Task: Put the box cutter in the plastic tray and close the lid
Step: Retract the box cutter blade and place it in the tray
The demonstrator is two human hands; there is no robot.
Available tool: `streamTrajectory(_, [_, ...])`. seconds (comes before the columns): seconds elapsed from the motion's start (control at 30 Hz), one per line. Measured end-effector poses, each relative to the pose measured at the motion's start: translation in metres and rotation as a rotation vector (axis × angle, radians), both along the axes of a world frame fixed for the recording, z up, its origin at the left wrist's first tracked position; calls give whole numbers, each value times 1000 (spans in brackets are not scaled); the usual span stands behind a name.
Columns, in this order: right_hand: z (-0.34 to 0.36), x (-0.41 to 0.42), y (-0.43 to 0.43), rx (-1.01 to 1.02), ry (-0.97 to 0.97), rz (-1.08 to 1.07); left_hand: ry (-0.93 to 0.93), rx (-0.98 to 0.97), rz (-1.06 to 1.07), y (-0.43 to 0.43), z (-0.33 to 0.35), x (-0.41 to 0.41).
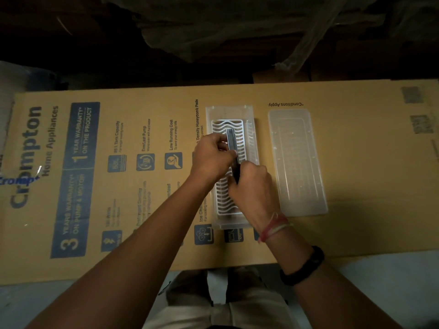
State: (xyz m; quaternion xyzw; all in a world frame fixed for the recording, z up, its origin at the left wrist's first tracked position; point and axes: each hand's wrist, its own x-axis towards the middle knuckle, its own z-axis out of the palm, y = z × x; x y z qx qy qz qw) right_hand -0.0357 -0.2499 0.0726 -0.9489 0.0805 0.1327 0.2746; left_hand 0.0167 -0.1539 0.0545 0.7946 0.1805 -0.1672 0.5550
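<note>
Both hands, left hand [211, 155] and right hand [251, 184], grip the grey metal box cutter [231, 141] over the clear plastic tray [229, 110], unreleased; the translucent rectangular lid [297, 160] lies off, beside it.

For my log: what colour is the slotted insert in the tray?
White, with wavy slots: the insert shows best in the head view.
</note>
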Motion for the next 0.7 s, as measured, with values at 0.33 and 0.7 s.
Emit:
streamTrajectory(0.33, [-20,18,16,-57,46,-27,-278,64,108,16,4,-4])
streamTrajectory(0.7, [-24,26,20,-149,70,37,-342,94,105,27,2,-3])
